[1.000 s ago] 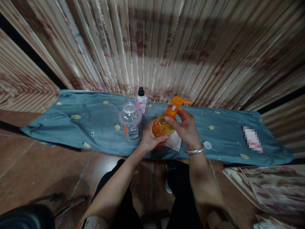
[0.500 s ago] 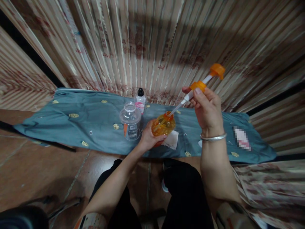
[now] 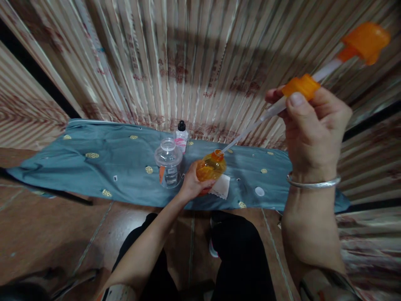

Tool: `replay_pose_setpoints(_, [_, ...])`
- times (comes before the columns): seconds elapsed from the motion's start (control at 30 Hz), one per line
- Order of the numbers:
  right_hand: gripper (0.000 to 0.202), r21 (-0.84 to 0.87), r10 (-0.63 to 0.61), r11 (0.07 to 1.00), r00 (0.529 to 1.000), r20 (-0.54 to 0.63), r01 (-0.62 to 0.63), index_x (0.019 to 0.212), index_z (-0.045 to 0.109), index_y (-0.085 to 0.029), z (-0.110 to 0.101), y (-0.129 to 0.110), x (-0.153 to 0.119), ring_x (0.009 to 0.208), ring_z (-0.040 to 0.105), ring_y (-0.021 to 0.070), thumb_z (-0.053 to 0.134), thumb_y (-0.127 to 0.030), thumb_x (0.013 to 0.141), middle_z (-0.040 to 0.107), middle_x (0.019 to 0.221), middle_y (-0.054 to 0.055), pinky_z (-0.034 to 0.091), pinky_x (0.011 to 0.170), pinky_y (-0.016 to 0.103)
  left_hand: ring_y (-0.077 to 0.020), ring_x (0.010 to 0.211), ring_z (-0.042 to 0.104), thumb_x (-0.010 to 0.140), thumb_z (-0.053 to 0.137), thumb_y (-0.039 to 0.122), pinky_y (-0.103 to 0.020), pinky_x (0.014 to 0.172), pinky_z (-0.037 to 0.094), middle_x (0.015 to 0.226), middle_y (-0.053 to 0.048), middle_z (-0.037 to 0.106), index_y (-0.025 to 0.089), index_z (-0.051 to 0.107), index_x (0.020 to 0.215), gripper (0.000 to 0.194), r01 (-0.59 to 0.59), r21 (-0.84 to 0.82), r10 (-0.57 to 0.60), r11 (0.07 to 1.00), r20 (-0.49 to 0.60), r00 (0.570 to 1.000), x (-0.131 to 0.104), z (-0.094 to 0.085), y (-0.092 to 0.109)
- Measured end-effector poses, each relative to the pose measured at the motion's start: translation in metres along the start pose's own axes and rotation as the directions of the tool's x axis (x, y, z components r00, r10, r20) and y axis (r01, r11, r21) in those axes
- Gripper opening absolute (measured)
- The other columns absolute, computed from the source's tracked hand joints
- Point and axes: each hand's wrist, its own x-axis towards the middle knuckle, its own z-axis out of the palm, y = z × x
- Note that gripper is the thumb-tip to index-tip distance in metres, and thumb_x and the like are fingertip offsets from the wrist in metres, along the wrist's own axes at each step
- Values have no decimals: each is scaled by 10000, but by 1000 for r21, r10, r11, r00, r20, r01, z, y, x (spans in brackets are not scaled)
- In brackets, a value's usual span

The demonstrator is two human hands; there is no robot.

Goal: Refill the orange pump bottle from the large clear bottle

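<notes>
My left hand (image 3: pixel 194 184) is wrapped round an orange see-through bottle (image 3: pixel 211 167), tilted on the cloth. Higher up and to the right, my right hand (image 3: pixel 313 125) pinches the orange collar of a pump (image 3: pixel 302 87). The pump's orange head points to the upper right, and its long pale tube slants down to the bottle's open neck, its lower tip at or just inside the mouth. Left of the bottle stands a clear, uncapped plastic jar (image 3: pixel 168 163). Behind the jar is a small bottle with a black cap (image 3: pixel 181 138).
A blue-green cloth with yellow prints (image 3: pixel 122 163) covers the low table. A white tissue (image 3: pixel 222 187) lies beside the orange bottle, and a white disc (image 3: pixel 259 191) is further right. Pleated curtains (image 3: pixel 200 62) hang behind.
My right hand has moved up, right and closer to the camera, drawing the pump's tube further out of the bottle. My left hand still holds the bottle. The white disc now shows fully.
</notes>
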Motion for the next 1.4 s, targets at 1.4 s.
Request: replay_pose_setpoints(1.4, [432,-209,142,974,953,269,-86,994,805,-185,-32,-8,29,814,719,91,942,-530,774,771,918,-42,630,796,274,-333,1204,717,618,968,335,-532,1101,550,1270,-112,732,207,607,1278,763,-5,33,5,999,-2,1000,-1,1,-1])
